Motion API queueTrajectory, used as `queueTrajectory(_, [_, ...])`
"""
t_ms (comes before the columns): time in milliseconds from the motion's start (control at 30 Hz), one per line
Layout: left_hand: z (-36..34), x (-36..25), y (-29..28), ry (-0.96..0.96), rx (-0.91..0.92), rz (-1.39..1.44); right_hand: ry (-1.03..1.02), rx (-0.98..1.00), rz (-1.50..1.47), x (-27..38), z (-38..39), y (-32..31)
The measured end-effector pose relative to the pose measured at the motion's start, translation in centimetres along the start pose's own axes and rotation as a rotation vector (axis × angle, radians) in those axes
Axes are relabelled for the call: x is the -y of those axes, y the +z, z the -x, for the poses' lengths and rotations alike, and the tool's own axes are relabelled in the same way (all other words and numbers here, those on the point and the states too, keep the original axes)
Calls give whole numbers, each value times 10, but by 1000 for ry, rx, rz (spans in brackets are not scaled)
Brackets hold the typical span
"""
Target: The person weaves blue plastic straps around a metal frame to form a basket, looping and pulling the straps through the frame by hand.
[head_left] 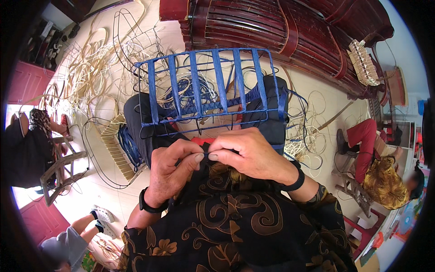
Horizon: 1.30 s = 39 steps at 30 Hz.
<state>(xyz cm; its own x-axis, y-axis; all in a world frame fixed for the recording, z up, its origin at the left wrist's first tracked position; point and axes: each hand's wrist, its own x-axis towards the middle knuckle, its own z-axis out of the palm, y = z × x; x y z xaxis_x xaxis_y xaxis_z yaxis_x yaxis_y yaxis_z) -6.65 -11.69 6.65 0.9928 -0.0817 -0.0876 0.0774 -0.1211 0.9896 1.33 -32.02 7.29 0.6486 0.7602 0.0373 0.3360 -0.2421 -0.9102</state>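
Observation:
My left hand [176,167] and my right hand [248,149] meet in front of my body, thumbs and forefingers pinched. Between their fingertips runs a short piece of dark blue strip [206,155]; most of it is hidden by the fingers. Just beyond the hands, a rectangular wire frame [195,81] rests across my knees. Flat blue strips are wound over it in several spaced bands, and a braided-looking blue wrap [217,106] runs along a lower rail. Neither hand touches the frame's bands.
Left of my leg stands a basket with pale slats [117,152], blue strips inside. Loose tan strips [95,59] and bare wire frames [124,31] lie at the far left. Beyond is a dark red wooden bench [253,27]. Other people sit at both sides, one near a wooden stool [63,163].

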Motion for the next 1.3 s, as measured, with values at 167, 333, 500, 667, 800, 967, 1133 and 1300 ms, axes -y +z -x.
queueTrajectory(167, [6, 11, -7, 7, -262, 133, 152, -262, 165, 4, 47, -33])
queueTrajectory(333, [-3, 16, -10, 9, -414, 226, 292, -569, 555, -9, 76, -39])
queueTrajectory(500, [-11, 8, 1, 6, -359, 251, 274, -623, 698, -24, 80, -56])
queueTrajectory(667, [-11, 12, 1, 24, -411, 245, 360, -647, 402, -1, 84, -86])
queueTrajectory(800, [-13, 11, 4, 39, -397, 240, 158, -523, 673, -23, 83, -70])
queueTrajectory(967, [-11, 15, 7, 42, -357, 284, 223, -569, 785, -39, 78, -51])
queueTrajectory(1133, [-11, 18, 7, 48, -414, 255, 229, -587, 388, -21, 86, -75])
queueTrajectory(1300, [-11, 23, -5, 140, -572, 233, 392, -1034, 159, -6, 110, -127])
